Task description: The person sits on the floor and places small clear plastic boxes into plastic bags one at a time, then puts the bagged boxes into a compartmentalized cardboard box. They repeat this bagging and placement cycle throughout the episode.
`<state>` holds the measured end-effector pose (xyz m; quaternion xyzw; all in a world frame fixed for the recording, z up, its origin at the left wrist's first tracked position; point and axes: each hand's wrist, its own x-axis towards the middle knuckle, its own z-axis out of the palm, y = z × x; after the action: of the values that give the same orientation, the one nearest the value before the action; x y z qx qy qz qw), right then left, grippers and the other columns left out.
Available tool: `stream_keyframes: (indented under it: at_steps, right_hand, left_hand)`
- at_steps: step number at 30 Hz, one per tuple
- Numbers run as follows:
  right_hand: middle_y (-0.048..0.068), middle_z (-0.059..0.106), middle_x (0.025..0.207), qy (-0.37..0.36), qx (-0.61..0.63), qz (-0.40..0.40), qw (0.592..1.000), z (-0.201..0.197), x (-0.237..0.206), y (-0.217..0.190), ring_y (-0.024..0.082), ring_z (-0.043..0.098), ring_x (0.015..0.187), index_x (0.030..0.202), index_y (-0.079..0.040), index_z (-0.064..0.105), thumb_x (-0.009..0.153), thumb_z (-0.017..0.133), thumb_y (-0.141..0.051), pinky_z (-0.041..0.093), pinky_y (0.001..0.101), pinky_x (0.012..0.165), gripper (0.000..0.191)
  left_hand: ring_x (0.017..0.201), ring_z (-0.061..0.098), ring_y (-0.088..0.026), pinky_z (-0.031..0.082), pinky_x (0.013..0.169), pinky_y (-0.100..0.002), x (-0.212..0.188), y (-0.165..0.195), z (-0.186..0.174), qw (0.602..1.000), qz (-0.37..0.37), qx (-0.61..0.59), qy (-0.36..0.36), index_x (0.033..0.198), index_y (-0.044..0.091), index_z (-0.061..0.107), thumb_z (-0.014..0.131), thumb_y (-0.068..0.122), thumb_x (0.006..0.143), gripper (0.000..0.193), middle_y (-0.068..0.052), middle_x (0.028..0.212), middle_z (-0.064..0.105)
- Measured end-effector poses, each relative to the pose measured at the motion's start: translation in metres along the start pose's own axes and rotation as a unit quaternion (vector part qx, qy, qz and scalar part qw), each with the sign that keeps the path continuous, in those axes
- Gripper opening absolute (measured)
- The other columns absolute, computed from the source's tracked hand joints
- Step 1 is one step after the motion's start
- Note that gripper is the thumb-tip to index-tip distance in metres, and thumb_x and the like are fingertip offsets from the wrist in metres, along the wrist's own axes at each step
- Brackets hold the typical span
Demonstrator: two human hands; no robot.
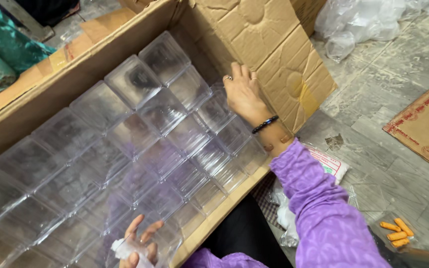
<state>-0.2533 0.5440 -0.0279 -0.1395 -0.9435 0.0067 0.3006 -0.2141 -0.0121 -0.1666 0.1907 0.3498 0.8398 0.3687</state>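
A large cardboard box [65, 82] lies open, packed with several clear square plastic containers [135, 82] in rows. My right hand [244, 94], with rings and a dark beaded bracelet, rests flat against the box's inner end wall, touching the containers in the far right corner. My left hand [137, 245] is at the bottom edge, behind a clear container, with its fingers around a small white object [122, 248]. A purple patterned sleeve [319, 208] covers my right arm.
Stone floor lies to the right. On it are orange capsule-shaped pieces [395, 233], a small white printed packet [331, 164], a flat cardboard sheet [425, 126] and crumpled clear plastic bags [358, 22]. Teal fabric [1, 49] lies at the top left.
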Motion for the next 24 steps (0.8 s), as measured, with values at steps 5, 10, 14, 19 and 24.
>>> stream_keyframes:
  at_steps: [5,10,14,19,24]
  right_hand:
    - [0.024,0.058,0.112,0.031,0.133,-0.008,0.991,-0.014,-0.010,0.008,0.045,0.053,0.109,0.117,-0.004,0.065,0.076,0.078,-0.013,0.043,0.0551,0.091,0.044]
    - [0.017,0.069,0.111,0.129,0.251,-0.033,0.959,-0.023,-0.023,0.035,0.037,0.064,0.109,0.115,-0.006,0.065,0.083,0.061,0.004,0.052,0.0461,0.097,0.034]
    - [0.016,0.069,0.113,0.110,0.312,0.046,0.943,-0.024,-0.039,0.038,0.032,0.069,0.105,0.119,-0.004,0.066,0.096,0.067,-0.006,0.057,0.0415,0.094,0.023]
    - [0.024,0.063,0.125,0.127,0.286,-0.075,0.947,-0.009,-0.040,0.015,0.040,0.063,0.115,0.132,0.002,0.063,0.100,0.089,-0.025,0.052,0.0463,0.097,0.050]
    - [0.019,0.063,0.127,0.089,0.271,0.022,0.958,0.007,-0.029,0.017,0.038,0.063,0.116,0.137,-0.007,0.063,0.093,0.088,-0.028,0.053,0.0455,0.099,0.054]
  left_hand:
    - [0.054,0.046,-0.012,0.041,0.044,-0.026,0.003,0.016,0.098,0.983,-0.031,0.121,0.131,0.159,0.013,0.025,0.086,0.041,0.068,0.113,-0.030,0.143,0.049]
    - [0.063,0.045,-0.009,0.042,0.050,-0.023,-0.008,0.032,0.152,0.979,-0.022,0.122,0.161,0.160,0.012,0.026,0.087,0.044,0.071,0.112,-0.023,0.140,0.051]
    - [0.062,0.044,-0.008,0.041,0.049,-0.022,-0.023,0.041,0.158,0.978,0.005,0.115,0.174,0.158,0.012,0.028,0.086,0.043,0.073,0.108,-0.023,0.139,0.053]
    - [0.063,0.045,-0.007,0.042,0.052,-0.021,-0.039,0.039,0.158,0.971,0.008,0.139,0.192,0.159,0.011,0.030,0.085,0.041,0.072,0.108,-0.023,0.138,0.054]
    - [0.072,0.052,-0.007,0.050,0.061,-0.022,-0.032,0.028,0.161,0.973,-0.004,0.178,0.148,0.157,0.008,0.031,0.085,0.040,0.072,0.106,-0.023,0.140,0.055]
